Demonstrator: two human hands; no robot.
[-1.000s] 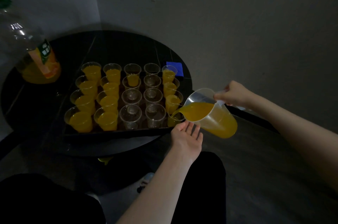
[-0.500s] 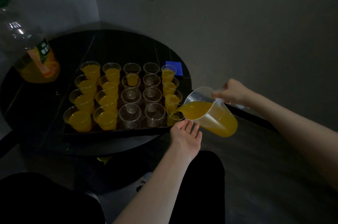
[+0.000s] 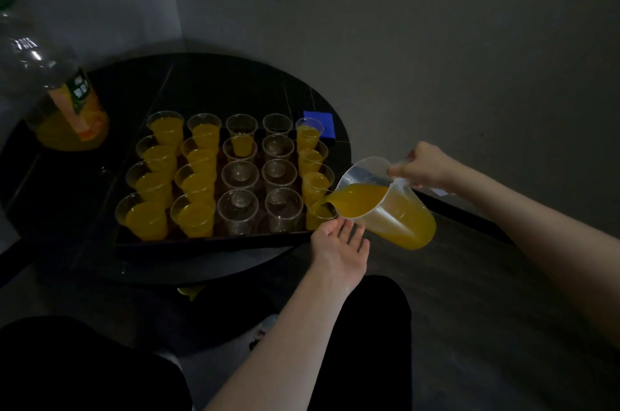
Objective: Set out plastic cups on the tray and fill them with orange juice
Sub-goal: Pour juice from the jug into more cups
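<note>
Right hand (image 3: 423, 166) grips the tilted jug (image 3: 385, 202) by its handle, spout over the cup (image 3: 319, 214) at mid-frame; left hand (image 3: 339, 244), fingers straight, touches that cup

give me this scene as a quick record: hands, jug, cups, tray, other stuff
right hand: grips the jug handle
jug: clear, tilted, spout over the near right cup, juice inside
left hand: fingers straight, at the tray's near right corner beside that cup
cups: five columns of four on the tray; two left columns and the right column hold juice
empty cups: most of the two middle columns; one far cup there holds juice
tray: dark, on a round dark table
bottle: far left, juice low
blue block: behind the tray
</note>
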